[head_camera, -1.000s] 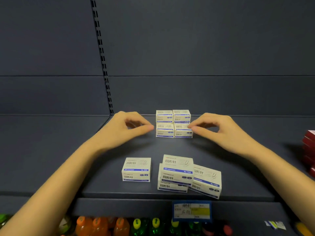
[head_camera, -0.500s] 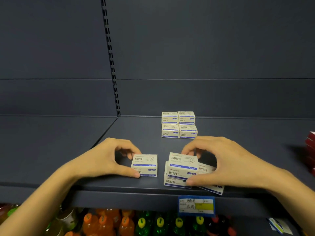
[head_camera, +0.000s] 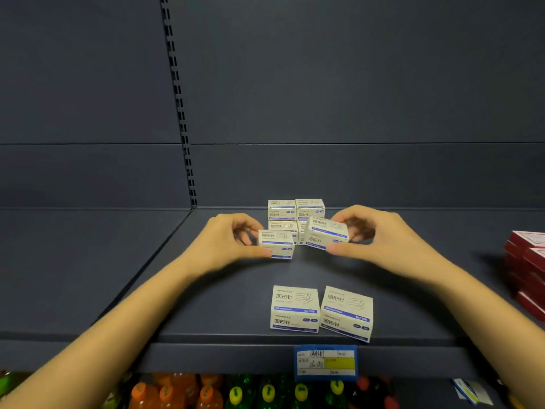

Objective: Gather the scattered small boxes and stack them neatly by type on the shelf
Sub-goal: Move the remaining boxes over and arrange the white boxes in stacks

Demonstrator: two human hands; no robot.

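Observation:
Small white boxes with blue stripes lie on a dark grey shelf [head_camera: 206, 305]. My left hand [head_camera: 227, 243] pinches one white box [head_camera: 277, 243] low over the shelf. My right hand [head_camera: 380, 240] pinches a second white box [head_camera: 326, 233], tilted and lifted. Both held boxes are just in front of a neat stack of white boxes [head_camera: 295, 209] at the back of the shelf, and they hide its lower layer in part. Two more white boxes [head_camera: 321, 311] stand side by side near the shelf's front edge.
A stack of red boxes [head_camera: 528, 270] sits at the shelf's right end. A blue and yellow price tag [head_camera: 326, 363] hangs on the front edge. Bottles with orange and yellow caps [head_camera: 206, 394] fill the level below. A slotted upright [head_camera: 180, 113] runs up the back panel.
Both hands each picked up a white box from the front group and carried it back toward the stack. Two boxes are left at the front.

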